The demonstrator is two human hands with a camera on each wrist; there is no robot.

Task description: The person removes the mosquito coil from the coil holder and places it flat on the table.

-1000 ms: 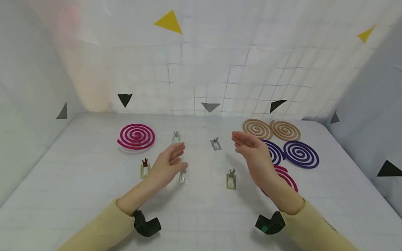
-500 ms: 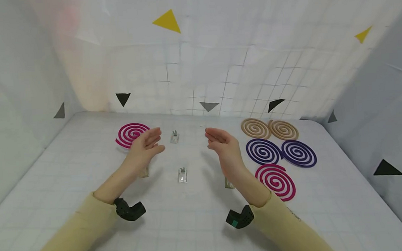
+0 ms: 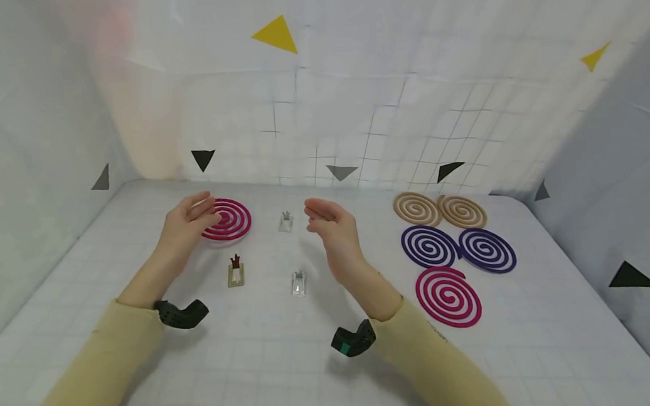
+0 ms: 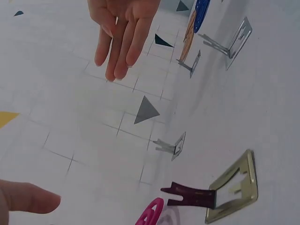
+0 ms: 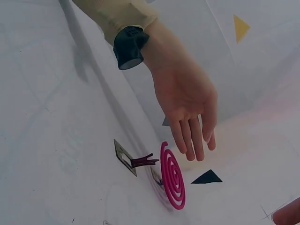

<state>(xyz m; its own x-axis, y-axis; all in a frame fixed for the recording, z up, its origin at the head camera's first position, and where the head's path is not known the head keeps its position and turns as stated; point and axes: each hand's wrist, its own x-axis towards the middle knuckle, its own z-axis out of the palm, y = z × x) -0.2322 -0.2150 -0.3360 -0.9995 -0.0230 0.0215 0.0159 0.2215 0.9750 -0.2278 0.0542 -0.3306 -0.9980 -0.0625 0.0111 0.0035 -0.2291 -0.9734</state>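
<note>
In the head view my left hand (image 3: 186, 228) hovers with fingers extended, partly covering a raised pink mosquito coil (image 3: 224, 219). In the right wrist view that coil (image 5: 174, 180) stands off the table on a small metal stand, mostly hidden. Nearer the front sits a gold stand (image 3: 236, 275) with a dark red upright prong. My right hand (image 3: 339, 240) is in the air mid-table, its fingers nearly straight and nothing in it. To its left are two silver coil stands, one farther back (image 3: 285, 222) and one nearer (image 3: 298, 283). The right arm hides other stands.
On the right lie two tan coils (image 3: 416, 208), two purple coils (image 3: 487, 250) and another pink coil (image 3: 448, 297), flat on the white table (image 3: 291, 369). White sheet walls (image 3: 228, 109) with black, grey and yellow triangles enclose the back and sides.
Both hands have moved left through the air, the left to the raised pink coil, the right from the flat coils to mid-table. The coils and stands have stayed put.
</note>
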